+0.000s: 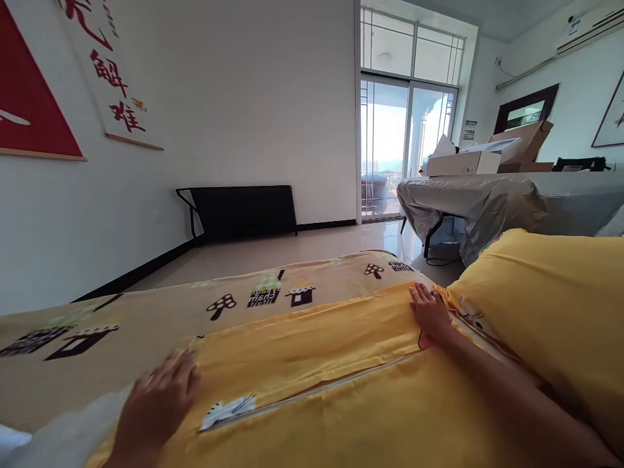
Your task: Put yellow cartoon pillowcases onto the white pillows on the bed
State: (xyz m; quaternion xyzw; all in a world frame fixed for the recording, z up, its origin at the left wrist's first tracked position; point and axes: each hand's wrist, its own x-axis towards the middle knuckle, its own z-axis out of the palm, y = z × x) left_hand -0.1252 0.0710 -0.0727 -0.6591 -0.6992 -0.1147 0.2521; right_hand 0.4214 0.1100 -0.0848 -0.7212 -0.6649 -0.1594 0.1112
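A yellow pillowcase (312,364) with a zip seam lies flat across a beige sheet (146,312) printed with small houses and trees. My left hand (156,403) rests at the pillowcase's left edge, fingers stretched out flat, slightly blurred. My right hand (429,312) lies flat on the pillowcase's far right corner, fingers together and extended. Neither hand holds anything. A plump yellow pillow (550,305) sits just to the right of my right arm.
Beyond the bed is a shiny tiled floor (292,247). A black folded frame (244,211) leans on the white wall. A table under a grey cover (487,201) carries cardboard boxes (487,156) at the right. Glass balcony doors (404,143) stand behind.
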